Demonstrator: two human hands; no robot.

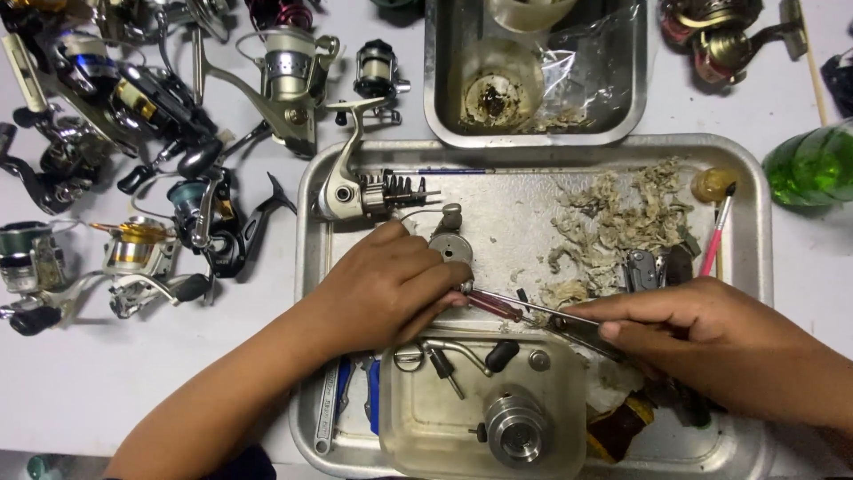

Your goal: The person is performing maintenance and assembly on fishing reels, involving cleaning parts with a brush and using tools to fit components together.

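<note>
Left hand (391,289) curled, fingertips pinched, right hand (702,324) palm down, fingers closed

Inside the metal tray (755,191), bare floor lies open between the stripped reel body (351,191) and the heap of dirty wadding (622,218); my fingers (449,298) could pass there. Nearer me, the plastic parts tub (480,409) blocks the way. To my left, fishing reels (133,160) crowd the table (107,382).

Green bottle (813,166), pink brush (718,229), spare fishing reels (133,116) around the tray.
</note>
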